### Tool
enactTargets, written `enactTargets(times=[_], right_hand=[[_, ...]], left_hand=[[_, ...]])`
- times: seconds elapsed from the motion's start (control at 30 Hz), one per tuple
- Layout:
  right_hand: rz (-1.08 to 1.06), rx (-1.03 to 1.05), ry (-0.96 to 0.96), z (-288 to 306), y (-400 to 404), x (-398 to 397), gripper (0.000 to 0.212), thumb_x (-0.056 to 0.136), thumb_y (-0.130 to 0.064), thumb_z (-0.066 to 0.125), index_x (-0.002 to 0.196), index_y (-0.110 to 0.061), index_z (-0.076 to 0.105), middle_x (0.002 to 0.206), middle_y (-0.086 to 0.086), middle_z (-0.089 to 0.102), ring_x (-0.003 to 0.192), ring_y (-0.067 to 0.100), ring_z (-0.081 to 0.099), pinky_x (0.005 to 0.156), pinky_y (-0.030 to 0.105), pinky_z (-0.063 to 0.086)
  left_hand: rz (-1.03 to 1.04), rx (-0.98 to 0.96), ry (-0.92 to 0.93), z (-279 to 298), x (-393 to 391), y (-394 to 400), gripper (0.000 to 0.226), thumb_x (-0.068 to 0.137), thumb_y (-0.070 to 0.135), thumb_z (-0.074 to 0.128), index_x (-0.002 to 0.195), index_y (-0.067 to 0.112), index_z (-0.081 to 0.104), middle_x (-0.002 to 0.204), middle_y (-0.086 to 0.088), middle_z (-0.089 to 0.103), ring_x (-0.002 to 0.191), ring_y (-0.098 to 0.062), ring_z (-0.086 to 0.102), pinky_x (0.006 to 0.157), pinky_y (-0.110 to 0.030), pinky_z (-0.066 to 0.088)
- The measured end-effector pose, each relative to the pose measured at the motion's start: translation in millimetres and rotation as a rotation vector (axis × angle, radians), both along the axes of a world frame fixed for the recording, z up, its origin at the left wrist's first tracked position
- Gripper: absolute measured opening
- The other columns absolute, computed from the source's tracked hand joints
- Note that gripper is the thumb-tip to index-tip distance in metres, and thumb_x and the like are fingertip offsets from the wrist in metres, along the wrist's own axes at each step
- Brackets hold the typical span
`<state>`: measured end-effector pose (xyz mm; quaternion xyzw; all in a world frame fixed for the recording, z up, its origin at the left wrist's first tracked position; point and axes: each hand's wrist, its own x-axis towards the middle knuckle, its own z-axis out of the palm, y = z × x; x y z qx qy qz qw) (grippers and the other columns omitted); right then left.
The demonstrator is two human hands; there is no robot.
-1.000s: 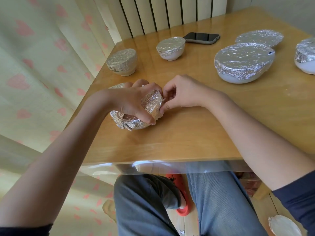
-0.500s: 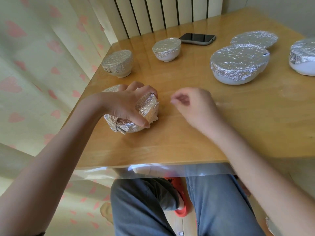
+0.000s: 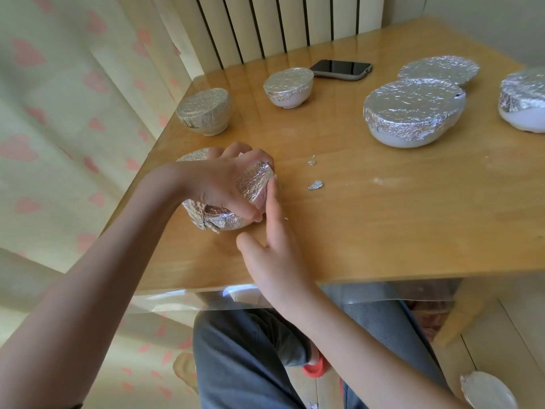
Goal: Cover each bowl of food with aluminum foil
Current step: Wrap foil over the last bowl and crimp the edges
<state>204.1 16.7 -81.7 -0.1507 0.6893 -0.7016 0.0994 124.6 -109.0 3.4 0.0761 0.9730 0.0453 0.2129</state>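
Back at the foil-wrapped bowl from open table half a second ago: right hand, fingers now straight, index fingertip laid against the bowl's right side. Two foil scraps newly lying on the wood just right of the bowl, none there before. Left hand unchanged, grip clenched over the top of the bowl, fingers curled round its far rim and thumb pinching the foil at the near side. Bowl tilted, its foil-covered mouth turned toward the right, sitting near the left edge of the table, closer to the front edge than the back.

Right hand's grip released, holding nothing, thumb spread out over the wood.

Along the left edge further back: a covered small bowl standing upright. Toward the back edge, near the middle: another covered small bowl, with a dark phone just beside it to the right. Toward the right edge: a covered wide bowl, a covered flat dish behind it, and a covered bowl cut off by the frame. All foil lids crimped down round the rims.
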Motion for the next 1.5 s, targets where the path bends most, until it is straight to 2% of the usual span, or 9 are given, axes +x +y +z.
enactTargets(times=[0.13, 0.23, 0.37, 0.53, 0.8, 1.03, 1.2, 1.37, 1.5], right_hand=[[-0.058, -0.025, -0.029, 2.9, -1.4, -9.7, 0.084, 0.078, -0.022, 0.046, 0.152, -0.032, 0.007, 0.127, -0.005, 0.048, 0.098, 0.011, 0.053, 0.084, 0.014, 0.043], [-0.037, -0.096, -0.081, 3.0, 0.4, -15.2, 0.081, 0.080, -0.013, 0.049, 0.151, -0.033, 0.014, 0.104, -0.009, 0.045, 0.072, -0.005, 0.047, 0.059, 0.003, 0.038], [-0.092, -0.214, -0.137, -5.3, -0.9, -16.9, 0.079, 0.078, -0.013, 0.051, 0.150, -0.031, 0.023, 0.099, -0.046, 0.047, 0.084, -0.022, 0.051, 0.072, 0.006, 0.041], [-0.033, -0.205, -0.212, 1.8, -7.9, -23.3, 0.088, 0.077, -0.021, 0.054, 0.152, -0.032, 0.009, 0.147, -0.013, 0.037, 0.107, -0.015, 0.047, 0.080, 0.000, 0.035], [-0.048, -0.247, -0.265, 4.4, 3.9, -44.7, 0.078, 0.057, -0.024, 0.050, 0.135, -0.025, 0.046, 0.115, -0.007, 0.062, 0.099, 0.006, 0.055, 0.084, 0.023, 0.041], [-0.039, -0.272, -0.369, 11.9, -6.6, -58.2, 0.059, 0.094, -0.064, 0.025, 0.133, -0.029, 0.051, 0.130, -0.012, 0.055, 0.120, 0.005, 0.050, 0.096, 0.024, 0.039], [0.041, -0.366, -0.468, 18.1, 15.8, -74.8, 0.058, 0.100, -0.053, 0.017, 0.119, -0.017, 0.057, 0.130, 0.004, 0.058, 0.112, 0.011, 0.056, 0.096, 0.023, 0.039], [-0.054, -0.048, -0.195, 4.5, 43.4, -65.1, 0.053, 0.092, 0.002, 0.042, 0.142, -0.015, 0.040, 0.145, -0.003, 0.043, 0.132, 0.007, 0.038, 0.101, 0.016, 0.030], [0.027, 0.347, 0.070, 1.6, 45.7, -63.1, 0.061, 0.089, -0.011, 0.060, 0.144, -0.014, 0.035, 0.143, 0.002, 0.045, 0.129, 0.016, 0.045, 0.106, 0.026, 0.036]], left_hand=[[0.005, 0.014, 0.016, -1.3, -0.1, -0.8, 0.092, 0.039, 0.066, 0.066, 0.122, 0.062, 0.026, 0.134, 0.021, 0.021, 0.125, -0.014, 0.020, 0.097, -0.040, 0.031], [0.000, 0.027, 0.036, -4.2, -0.7, -2.3, 0.086, 0.048, 0.058, 0.070, 0.122, 0.061, 0.026, 0.133, 0.020, 0.022, 0.124, -0.015, 0.021, 0.099, -0.040, 0.031], [-0.009, 0.023, 0.030, -4.1, -2.1, -2.3, 0.085, 0.051, 0.055, 0.072, 0.122, 0.061, 0.026, 0.132, 0.021, 0.022, 0.124, -0.015, 0.021, 0.097, -0.039, 0.031], [-0.031, 0.007, 0.043, -4.8, -3.9, -3.3, 0.086, 0.066, 0.044, 0.083, 0.127, 0.057, 0.024, 0.136, 0.019, 0.021, 0.125, -0.014, 0.020, 0.100, -0.040, 0.032], [-0.005, -0.002, 0.042, -4.7, -3.3, -2.9, 0.098, 0.052, 0.056, 0.078, 0.131, 0.051, 0.020, 0.130, 0.021, 0.023, 0.121, -0.012, 0.021, 0.099, -0.039, 0.032], [0.033, -0.014, 0.013, -4.2, -3.3, -2.2, 0.104, 0.047, 0.063, 0.068, 0.135, 0.048, 0.016, 0.138, 0.022, 0.020, 0.130, -0.014, 0.018, 0.102, -0.044, 0.032], [0.057, -0.109, 0.026, -1.4, -3.6, 2.6, 0.104, 0.047, 0.065, 0.066, 0.136, 0.044, 0.017, 0.139, 0.015, 0.022, 0.129, -0.020, 0.023, 0.092, -0.041, 0.033], [0.102, -0.170, -0.017, 4.3, -3.0, 0.5, 0.120, 0.034, 0.089, 0.062, 0.137, 0.052, 0.013, 0.144, 0.010, 0.024, 0.135, -0.029, 0.026, 0.105, -0.052, 0.033], [0.025, -0.202, -0.010, 20.1, 0.0, -3.8, 0.132, 0.025, 0.096, 0.054, 0.135, 0.068, -0.012, 0.162, 0.017, -0.008, 0.148, -0.024, -0.017, 0.114, -0.066, 0.000]])
